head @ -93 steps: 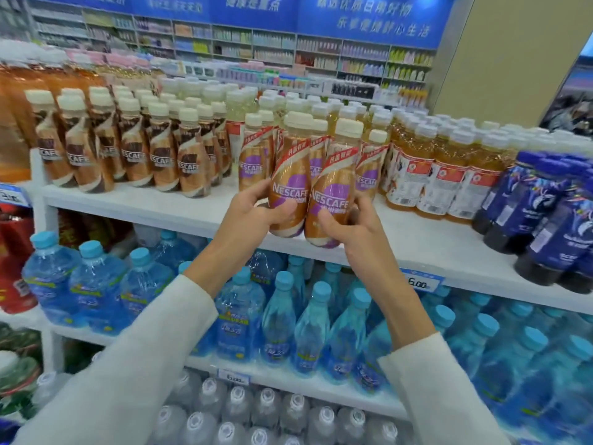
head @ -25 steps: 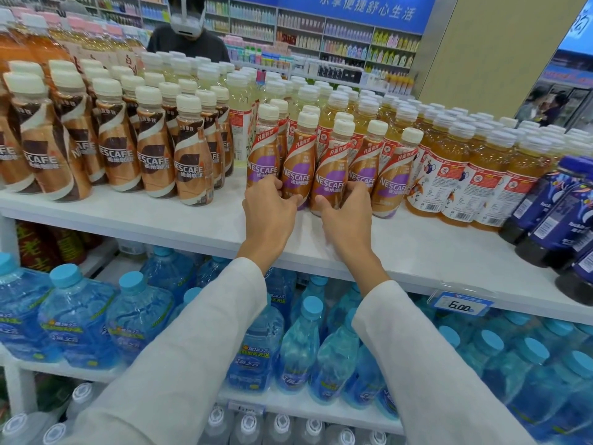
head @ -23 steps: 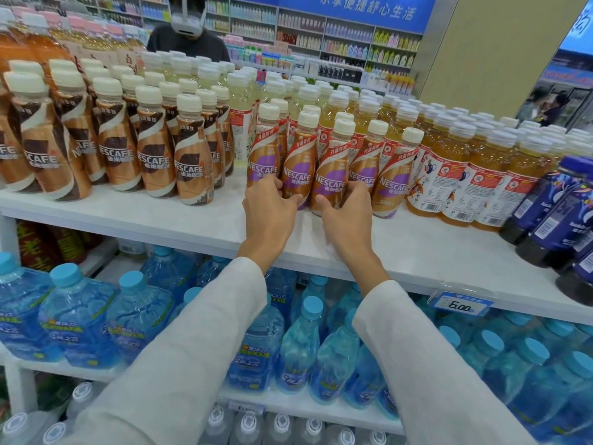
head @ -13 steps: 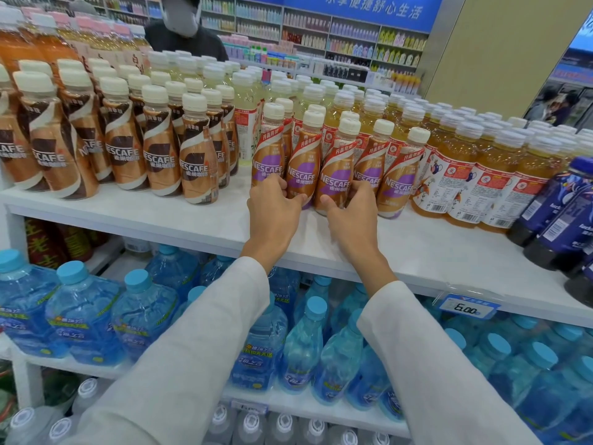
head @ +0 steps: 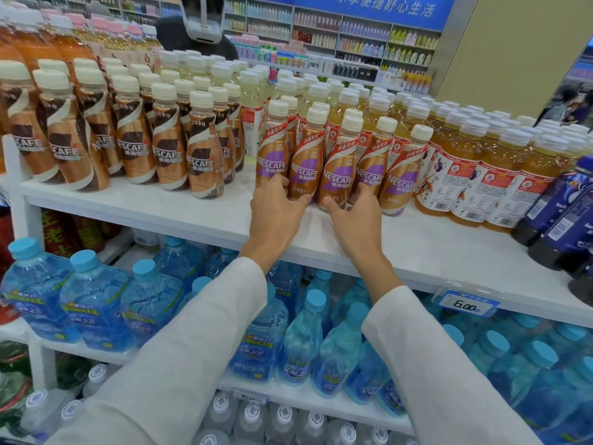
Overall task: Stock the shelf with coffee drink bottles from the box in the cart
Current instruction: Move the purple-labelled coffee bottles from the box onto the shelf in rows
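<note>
left hand (head: pixel 276 211) and right hand (head: pixel 356 216) at the shelf (head: pixel 160 207) front
each wraps fingers and thumb round one coffee bottle base; left bottle (head: pixel 303 168) stands at 9 o'clock of right bottle (head: pixel 337 177).

The white shelf (head: pixel 154 205) in front of me carries standing bottles in blocks: brown-label coffee bottles (head: pixel 205 162) on the left, then a front row of five purple-label coffee bottles (head: pixel 337 170), orange tea bottles (head: pixel 475 178) just beside them, and dark blue bottles (head: pixel 561 203) at the far right. A price tag (head: pixel 465 305) hangs on its front edge.
</note>
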The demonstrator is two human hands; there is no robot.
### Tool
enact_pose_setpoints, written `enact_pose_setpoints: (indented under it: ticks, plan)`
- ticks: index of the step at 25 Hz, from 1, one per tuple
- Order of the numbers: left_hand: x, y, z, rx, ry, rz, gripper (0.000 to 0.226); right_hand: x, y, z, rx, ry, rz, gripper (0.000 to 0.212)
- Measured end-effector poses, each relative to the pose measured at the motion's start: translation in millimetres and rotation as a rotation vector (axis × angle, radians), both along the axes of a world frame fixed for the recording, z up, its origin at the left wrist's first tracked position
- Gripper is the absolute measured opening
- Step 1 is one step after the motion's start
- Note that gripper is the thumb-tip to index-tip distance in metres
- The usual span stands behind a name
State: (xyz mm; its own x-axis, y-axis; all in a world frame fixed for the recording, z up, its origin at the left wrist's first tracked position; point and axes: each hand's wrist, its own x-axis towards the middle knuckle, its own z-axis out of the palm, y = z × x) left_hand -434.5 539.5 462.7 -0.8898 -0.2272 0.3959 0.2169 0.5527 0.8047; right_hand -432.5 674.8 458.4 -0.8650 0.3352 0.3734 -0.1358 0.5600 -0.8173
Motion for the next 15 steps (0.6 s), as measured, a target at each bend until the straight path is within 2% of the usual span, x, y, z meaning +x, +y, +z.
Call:
enact_pose_setpoints:
  ticks: [3,7,15]
  plan:
    - [17.0,-6.0,-3.0,-0.056,0.001,-0.026,0.052,32.6,2.3,1.6,0.056,-0.017,0.044,0.038]
    - [59.4,-22.5,-11.9,-0.038,0.021,-0.002,0.048,88.4,-0.1,-5.3,0.087,-0.040,0.135,0.046]
    - [180.1,-84.9,-65.0,0.176,-0.019,0.114,0.034,170.2,-54.2,-30.6,-0.186,-0.057,0.418,0.041]
